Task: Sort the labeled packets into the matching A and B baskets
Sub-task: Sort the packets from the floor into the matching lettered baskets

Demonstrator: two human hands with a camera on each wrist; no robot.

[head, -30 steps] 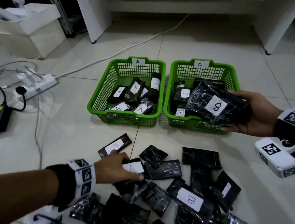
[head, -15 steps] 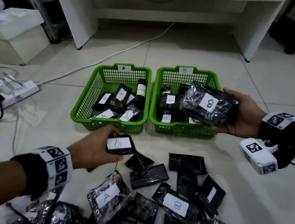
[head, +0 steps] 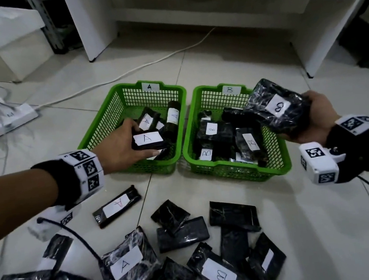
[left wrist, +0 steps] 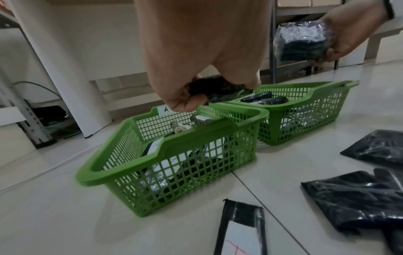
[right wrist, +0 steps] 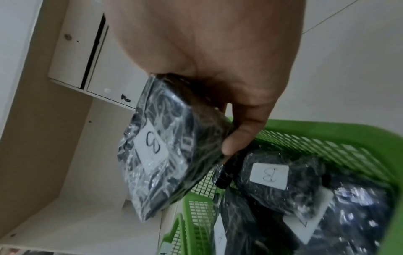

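Observation:
Two green baskets stand side by side on the floor: basket A (head: 105,124) on the left, basket B (head: 279,164) on the right, each holding several black packets. My left hand (head: 123,148) grips a small black packet labeled A (head: 147,139) over basket A; the same packet (left wrist: 218,89) shows pinched in the left wrist view. My right hand (head: 313,119) holds a large plastic-wrapped packet labeled B (head: 276,105) above the right side of basket B, also seen as packet B (right wrist: 170,151) in the right wrist view.
Several black packets lie on the floor in front of the baskets, among them a flat A packet (head: 117,206), a wrapped A packet (head: 127,264) and a B packet (head: 219,275). A power strip (head: 7,117) with cables sits at left. White furniture stands behind.
My left hand lifted the small A packet from the floor pile and carried it forward over basket A. My right hand with the B packet rose and shifted right over basket B.

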